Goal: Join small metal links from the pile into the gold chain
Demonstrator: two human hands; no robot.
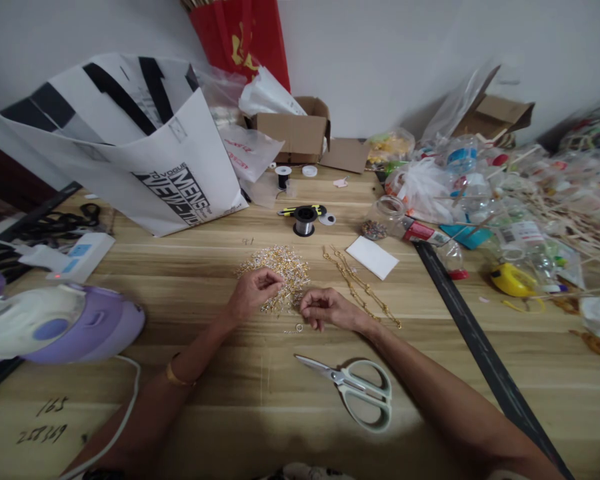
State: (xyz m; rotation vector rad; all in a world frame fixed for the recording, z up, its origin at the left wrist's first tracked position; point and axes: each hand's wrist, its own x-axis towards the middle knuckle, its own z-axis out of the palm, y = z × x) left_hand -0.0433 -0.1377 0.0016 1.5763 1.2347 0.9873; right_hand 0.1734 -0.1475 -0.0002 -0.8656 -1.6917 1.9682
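A heap of small gold and silver beads (280, 267) lies on the wooden table (230, 400). My left hand (253, 293) rests at the heap's near left edge, its fingertips pinched among the beads. My right hand (327, 310) sits just right of the heap with its fingers curled; whether it holds a bead is too small to tell. A tiny ring-shaped piece (299, 327) lies between the hands. Gold chains (357, 287) stretch out to the right of my right hand.
Pale green scissors (357, 390) lie near me. Further off are a wire spool (305, 221), a white card (373, 257), a black ruler (480, 340), a white shopping bag (145, 147), a purple appliance (55, 323) at left and cluttered craft supplies (505, 200) at right.
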